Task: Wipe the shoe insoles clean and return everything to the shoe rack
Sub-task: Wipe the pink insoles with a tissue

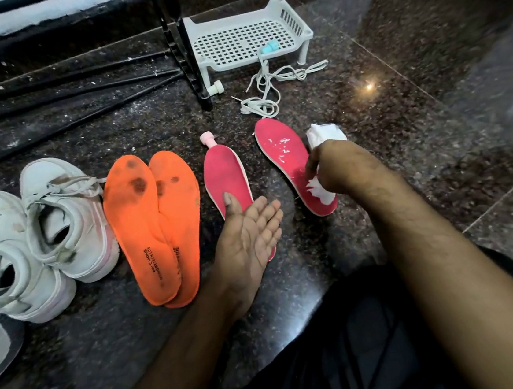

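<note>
- Right hand (pixel 328 167) grips a white tissue (pixel 322 135), pressing it on the right pink insole (pixel 283 159) on the floor; white shreds and wet streaks show on it.
- Left hand (pixel 246 227) flat, fingers straight, palm up over the left pink insole's (pixel 226 175) heel; holds nothing.
- Orange insoles (pixel 152 219), overlapping beside the white shoes (pixel 39 232), show dark stains: likely unwiped.
- Laces (pixel 268 87) loose by white basket (pixel 247 41); shoe rack (pixel 180 43) behind.
- Progress: early-mid; remaining insoles and the return to the rack are all left.
</note>
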The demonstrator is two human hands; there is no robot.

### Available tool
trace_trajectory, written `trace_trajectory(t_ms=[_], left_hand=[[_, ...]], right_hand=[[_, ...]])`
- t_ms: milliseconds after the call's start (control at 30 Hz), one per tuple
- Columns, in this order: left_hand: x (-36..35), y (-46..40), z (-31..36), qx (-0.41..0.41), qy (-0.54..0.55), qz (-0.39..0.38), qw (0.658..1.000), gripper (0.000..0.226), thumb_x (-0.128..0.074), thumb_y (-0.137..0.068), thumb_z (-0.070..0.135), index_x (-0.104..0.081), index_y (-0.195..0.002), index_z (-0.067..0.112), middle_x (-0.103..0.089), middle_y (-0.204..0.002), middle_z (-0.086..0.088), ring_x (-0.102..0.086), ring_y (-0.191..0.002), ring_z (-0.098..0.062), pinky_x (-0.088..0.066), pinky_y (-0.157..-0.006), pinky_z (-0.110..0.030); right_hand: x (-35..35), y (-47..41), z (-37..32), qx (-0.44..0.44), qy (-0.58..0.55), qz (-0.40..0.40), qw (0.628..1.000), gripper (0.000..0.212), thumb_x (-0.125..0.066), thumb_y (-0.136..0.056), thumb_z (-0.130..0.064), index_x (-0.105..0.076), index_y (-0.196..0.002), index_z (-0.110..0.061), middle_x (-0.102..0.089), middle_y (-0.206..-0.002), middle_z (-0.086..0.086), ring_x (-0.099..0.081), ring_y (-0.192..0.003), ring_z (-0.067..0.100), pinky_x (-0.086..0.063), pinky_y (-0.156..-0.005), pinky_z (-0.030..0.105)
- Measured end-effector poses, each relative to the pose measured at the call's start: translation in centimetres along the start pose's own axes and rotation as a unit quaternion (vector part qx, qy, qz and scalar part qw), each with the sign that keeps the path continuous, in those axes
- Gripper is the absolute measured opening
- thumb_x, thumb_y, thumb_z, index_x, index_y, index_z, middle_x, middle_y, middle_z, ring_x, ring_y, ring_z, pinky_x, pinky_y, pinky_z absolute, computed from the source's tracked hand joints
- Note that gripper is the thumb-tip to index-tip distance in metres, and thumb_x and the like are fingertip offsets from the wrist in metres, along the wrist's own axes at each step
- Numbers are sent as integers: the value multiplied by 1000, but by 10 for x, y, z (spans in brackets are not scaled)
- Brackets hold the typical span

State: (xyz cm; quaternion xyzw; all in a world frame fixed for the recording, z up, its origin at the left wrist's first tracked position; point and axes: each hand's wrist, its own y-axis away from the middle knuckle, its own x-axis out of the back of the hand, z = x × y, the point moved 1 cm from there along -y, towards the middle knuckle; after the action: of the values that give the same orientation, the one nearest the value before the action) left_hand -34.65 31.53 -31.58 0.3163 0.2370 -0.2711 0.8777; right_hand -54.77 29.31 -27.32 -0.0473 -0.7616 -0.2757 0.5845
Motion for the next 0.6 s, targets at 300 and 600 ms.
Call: trace_trajectory(t_ms=[300,600], left_hand=[[-5,3,4,-5,-43,17,999,104,-22,-75,73,-22,-157,9,-37,-158,-10,-39,-144,-19,-26,-122,-37],[-7,-1,6,30,-154,39,987,71,-3,-102,50,-16,-157,6,-27,-162,-11,-31,-148,-21,-23,-121,-32]], right_hand=[[-19,-13,-19,-18,22,-41,999,35,-67,-86,-23,-68,-120,-16,-69,-115,8,-66,-105,28,-55,-90,33],[-17,-20,-21,-44,-50,33,997,30,-71,-82,-30,-72,-105,-13,-70,-94,5,-64,-89,22,-55,-86,31]])
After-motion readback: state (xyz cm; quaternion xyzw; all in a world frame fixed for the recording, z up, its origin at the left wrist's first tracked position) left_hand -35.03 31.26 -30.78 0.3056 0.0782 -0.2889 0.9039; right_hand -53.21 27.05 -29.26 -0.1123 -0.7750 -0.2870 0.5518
